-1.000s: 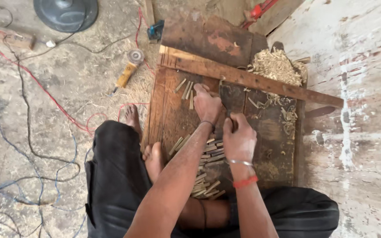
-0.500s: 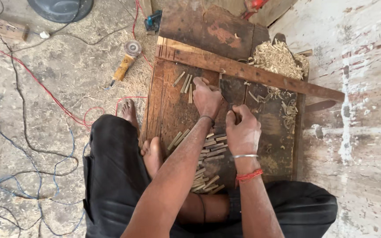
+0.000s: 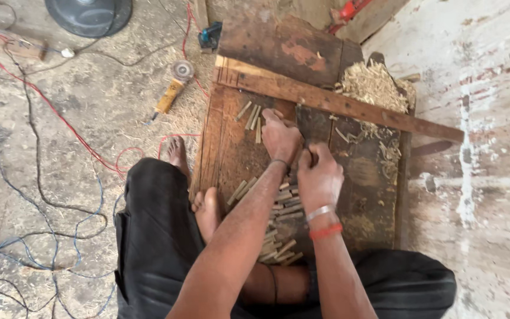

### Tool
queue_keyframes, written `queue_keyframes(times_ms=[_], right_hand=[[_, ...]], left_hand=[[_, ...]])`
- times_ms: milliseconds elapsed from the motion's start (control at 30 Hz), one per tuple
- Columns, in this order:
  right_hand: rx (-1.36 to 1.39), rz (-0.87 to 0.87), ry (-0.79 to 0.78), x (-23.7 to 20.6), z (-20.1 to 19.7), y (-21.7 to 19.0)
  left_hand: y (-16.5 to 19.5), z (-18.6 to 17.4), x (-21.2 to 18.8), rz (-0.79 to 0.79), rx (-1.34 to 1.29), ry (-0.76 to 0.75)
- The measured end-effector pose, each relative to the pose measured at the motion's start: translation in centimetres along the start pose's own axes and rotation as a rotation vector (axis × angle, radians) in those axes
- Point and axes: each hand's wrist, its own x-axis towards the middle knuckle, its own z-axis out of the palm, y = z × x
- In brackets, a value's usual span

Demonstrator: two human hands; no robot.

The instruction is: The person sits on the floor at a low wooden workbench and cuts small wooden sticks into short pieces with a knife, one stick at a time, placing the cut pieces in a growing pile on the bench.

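I sit on the floor at a low, dark wooden board (image 3: 231,153). My left hand (image 3: 280,139) rests on it knuckles up, fingers curled down; whatever is beneath is hidden. Touching it on the near side, my right hand (image 3: 320,177) is closed around a dark tool (image 3: 310,155) of which only a short part shows. It wears a metal bangle and a red band at the wrist. A heap of short cut wooden sticks (image 3: 281,218) lies just under my forearms. A few more sticks (image 3: 252,115) lie beyond my left hand.
A long wooden batten (image 3: 349,106) crosses the board's far end, with pale wood shavings (image 3: 373,85) behind it. An angle grinder (image 3: 172,88), a fan base (image 3: 90,15), a blue power tool (image 3: 209,35) and red and blue wires (image 3: 60,118) lie on the dusty floor at left. A whitewashed surface (image 3: 485,147) runs along the right.
Both hands stay together at the same spot on the board, the right one shifting only slightly. The view itself has moved a little.
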Motion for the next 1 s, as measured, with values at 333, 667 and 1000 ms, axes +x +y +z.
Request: queue_keyframes(times_ms=[333,667,1000], right_hand=[[0.035,-0.061,0.011,1.1,0.6,0.2],[-0.021,0.071,-0.012,1.5,1.7,0.0],[0.963,0.663,-0.022,0.6,0.8,0.5]], left_hand=[[-0.3,-0.2,0.6,-0.047,-0.128,-0.090],[0.0,-0.2,0.1,-0.026,-0.105,-0.074],[1.7,-1.4,0.6,-0.100,-0.174,-0.155]])
